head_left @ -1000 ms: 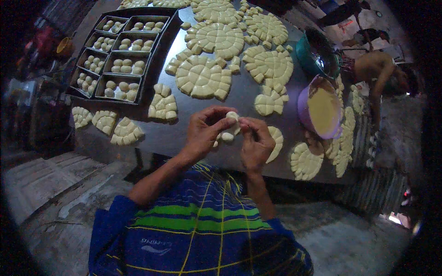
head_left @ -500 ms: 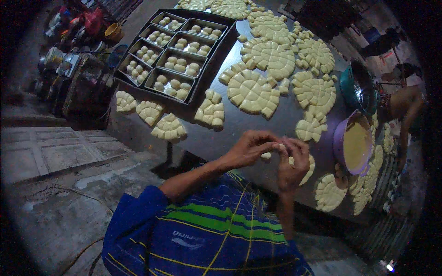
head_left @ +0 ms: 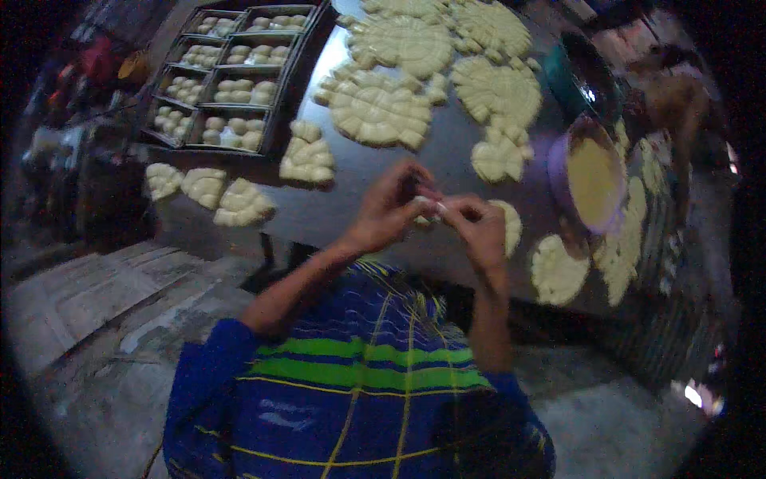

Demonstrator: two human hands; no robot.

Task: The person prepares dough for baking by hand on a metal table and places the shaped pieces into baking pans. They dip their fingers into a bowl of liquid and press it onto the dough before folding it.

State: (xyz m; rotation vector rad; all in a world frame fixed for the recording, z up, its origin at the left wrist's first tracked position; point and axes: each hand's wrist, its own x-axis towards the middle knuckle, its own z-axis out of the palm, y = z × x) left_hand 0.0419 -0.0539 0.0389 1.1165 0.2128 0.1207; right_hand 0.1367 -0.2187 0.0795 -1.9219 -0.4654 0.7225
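Observation:
Over the near edge of the metal table [head_left: 343, 214], my left hand [head_left: 392, 206] and my right hand [head_left: 477, 230] meet, fingertips closed together. Between them is a small pale piece of dough [head_left: 433, 206], mostly covered by the fingers. Something pinkish shows at the left fingertips, too blurred to name. Just beneath my hands, part of another dough piece [head_left: 423, 221] lies on the table. Beside my right hand is a flattened dough round [head_left: 508, 225], partly hidden by it. A scored dough round [head_left: 560, 270] lies further right.
Rectangular tins [head_left: 237, 91] of dough balls fill a dark tray at the far left. Large scored dough rounds [head_left: 379, 112] cover the table's far part. A purple basin [head_left: 561, 172] with yellowish contents and a green basin [head_left: 562, 76] stand right. A person's arm [head_left: 678, 112] shows beyond.
The view has shifted, so table and tins appear higher and further left. My hands stay together at the dough piece; the right hand has turned, its fingers now pointing left toward the left fingertips.

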